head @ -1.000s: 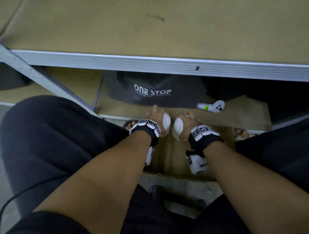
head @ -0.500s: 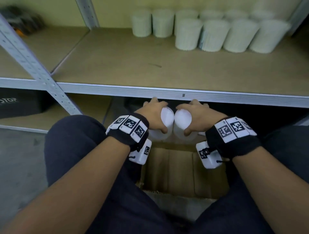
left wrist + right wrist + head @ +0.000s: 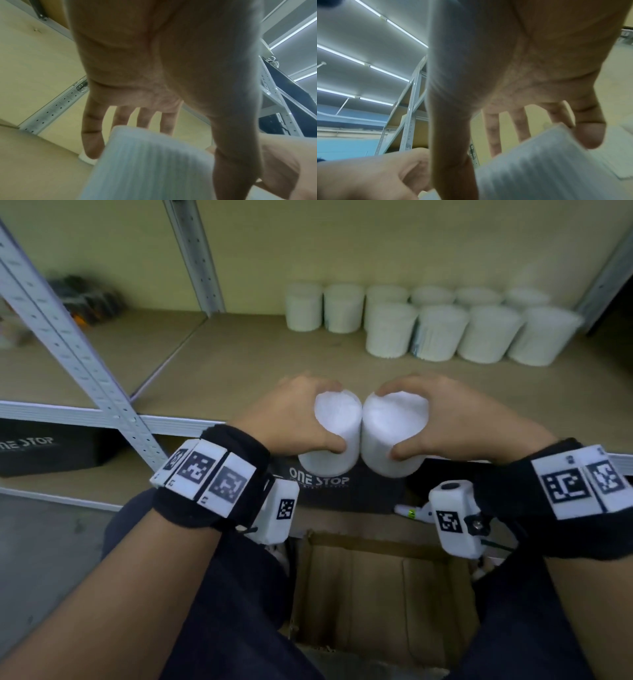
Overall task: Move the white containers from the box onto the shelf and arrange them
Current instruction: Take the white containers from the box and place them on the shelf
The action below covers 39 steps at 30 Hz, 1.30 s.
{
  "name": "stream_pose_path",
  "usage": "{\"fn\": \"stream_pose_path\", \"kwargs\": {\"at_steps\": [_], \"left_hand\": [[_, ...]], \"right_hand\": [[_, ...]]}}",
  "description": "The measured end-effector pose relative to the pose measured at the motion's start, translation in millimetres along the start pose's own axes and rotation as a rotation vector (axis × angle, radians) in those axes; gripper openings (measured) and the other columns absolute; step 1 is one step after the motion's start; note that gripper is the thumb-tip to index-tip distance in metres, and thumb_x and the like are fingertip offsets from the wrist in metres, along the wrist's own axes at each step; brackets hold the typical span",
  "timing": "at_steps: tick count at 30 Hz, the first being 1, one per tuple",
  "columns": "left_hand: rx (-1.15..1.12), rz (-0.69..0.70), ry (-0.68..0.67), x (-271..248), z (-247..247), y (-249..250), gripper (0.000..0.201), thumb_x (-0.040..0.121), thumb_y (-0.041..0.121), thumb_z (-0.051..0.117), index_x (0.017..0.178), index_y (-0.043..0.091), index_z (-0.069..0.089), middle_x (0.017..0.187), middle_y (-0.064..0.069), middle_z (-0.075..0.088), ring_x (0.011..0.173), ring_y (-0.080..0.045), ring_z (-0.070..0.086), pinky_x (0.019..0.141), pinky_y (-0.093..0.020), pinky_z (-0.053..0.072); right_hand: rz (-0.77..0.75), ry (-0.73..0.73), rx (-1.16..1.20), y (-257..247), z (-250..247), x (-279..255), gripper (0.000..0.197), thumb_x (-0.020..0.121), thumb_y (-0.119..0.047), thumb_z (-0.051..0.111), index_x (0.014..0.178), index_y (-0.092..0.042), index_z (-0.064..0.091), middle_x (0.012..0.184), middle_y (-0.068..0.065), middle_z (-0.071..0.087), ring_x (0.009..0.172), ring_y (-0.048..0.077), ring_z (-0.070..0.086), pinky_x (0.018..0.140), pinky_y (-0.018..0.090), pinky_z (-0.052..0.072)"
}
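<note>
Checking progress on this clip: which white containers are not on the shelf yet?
The two held side by side above the shelf's front edge: one in the left hand, one in the right hand. The others stand in rows at the back.

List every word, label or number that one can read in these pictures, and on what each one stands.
"ONE STOP": white letters on the dark bag under the shelf, below the held containers.
"ONE STOP", its first letter cut off: on the dark bag at the far left.
Small line under the first "ONE STOP": too blurred to read.
Wristband squares: patterns only, no words.
Containers: no readable text.
</note>
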<state>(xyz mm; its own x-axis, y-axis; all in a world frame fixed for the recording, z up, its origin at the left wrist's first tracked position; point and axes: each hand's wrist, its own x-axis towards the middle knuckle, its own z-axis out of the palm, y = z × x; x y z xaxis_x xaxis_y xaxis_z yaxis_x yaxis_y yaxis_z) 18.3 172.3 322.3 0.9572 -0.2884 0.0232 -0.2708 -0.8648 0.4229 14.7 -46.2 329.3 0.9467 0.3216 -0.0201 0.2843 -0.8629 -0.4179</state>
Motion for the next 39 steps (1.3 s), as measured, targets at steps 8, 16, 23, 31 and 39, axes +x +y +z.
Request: {"fn": "stream_pose_path", "kwargs": {"at_steps": [8, 16, 23, 31, 39], "left_hand": [[-0.042, -0.052, 0.088, 22.5, -15.2, -6.9, 0.071, 0.065, 0.043, 0.077, 0.130, 0.031, 0.053, 0.137, 0.009, 0.049, 0.130, -0.013, 0.040, 0.096, -0.028, 0.038], [-0.047, -0.081, 0.084, 44.3, 1.4, -18.4, 0.073, 0.070, 0.039, 0.075, 0.136, 0.024, 0.048, 0.144, 0.005, 0.042, 0.133, -0.017, 0.039, 0.101, -0.027, 0.033], [0.044, -0.039, 0.094, 34.1, 1.4, -18.1, 0.066, 0.078, 0.046, 0.068, 0.138, 0.030, 0.044, 0.148, 0.003, 0.030, 0.137, -0.021, 0.024, 0.114, -0.043, 0.027], [0.045, 0.045, 0.174, 22.0, -4.6, -11.9, 0.022, 0.085, 0.029, 0.062, 0.107, 0.026, 0.063, 0.105, 0.009, 0.052, 0.103, -0.011, 0.048, 0.087, -0.021, 0.033], [0.076, 0.048, 0.211, 24.3, -0.3, -10.1, 0.022, 0.088, 0.020, 0.058, 0.109, 0.023, 0.064, 0.112, 0.004, 0.059, 0.100, -0.008, 0.047, 0.084, -0.020, 0.034]], "right_hand": [[-0.003, 0.135, 0.080, 6.9, 2.5, 31.9, 0.072, 0.062, -0.034, 0.083, 0.128, -0.035, 0.056, 0.136, -0.007, 0.049, 0.127, 0.014, 0.043, 0.095, 0.023, 0.035], [0.042, 0.165, 0.114, 11.8, 15.2, 56.4, 0.060, 0.068, -0.037, 0.078, 0.125, -0.030, 0.059, 0.138, -0.004, 0.050, 0.129, 0.015, 0.046, 0.110, 0.033, 0.036], [0.051, 0.179, 0.032, 11.6, 18.5, 47.5, 0.062, 0.073, -0.046, 0.072, 0.131, -0.035, 0.051, 0.149, 0.000, 0.032, 0.141, 0.023, 0.027, 0.116, 0.043, 0.025], [-0.034, 0.244, -0.121, -3.4, 17.7, 37.2, 0.031, 0.082, -0.026, 0.061, 0.113, -0.024, 0.063, 0.115, -0.001, 0.056, 0.116, 0.024, 0.044, 0.103, 0.039, 0.038], [-0.042, 0.260, -0.176, -7.6, 21.3, 40.2, 0.030, 0.085, -0.024, 0.057, 0.115, -0.019, 0.061, 0.117, 0.002, 0.056, 0.116, 0.026, 0.046, 0.102, 0.040, 0.039]]}}
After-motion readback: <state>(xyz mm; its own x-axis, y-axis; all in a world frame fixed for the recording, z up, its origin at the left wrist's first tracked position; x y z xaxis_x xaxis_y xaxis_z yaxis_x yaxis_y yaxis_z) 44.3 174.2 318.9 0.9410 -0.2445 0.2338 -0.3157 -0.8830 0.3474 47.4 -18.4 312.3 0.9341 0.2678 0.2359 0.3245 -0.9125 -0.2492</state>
